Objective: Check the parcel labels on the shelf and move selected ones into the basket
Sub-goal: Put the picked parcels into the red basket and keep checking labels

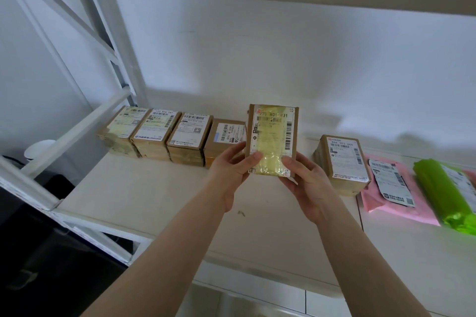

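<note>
Parcels: shelf (144, 188) carries a row of four brown boxes (164, 134) at left rear, side by side, labels up. Right of centre sits a lone box (343, 162); a pink mailer (391, 188) lies just beside it, with a green mailer (448, 193) overlapping the pink one. One parcel (272, 139) is held upright above the shelf, label facing the camera. Left hand (231, 165) and right hand (306, 177) grip its lower corners, thumbs pressed on the front.

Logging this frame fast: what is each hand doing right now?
Left hand: grips the lower left edge of the held parcel.
Right hand: grips the same parcel's lower right corner.
</note>
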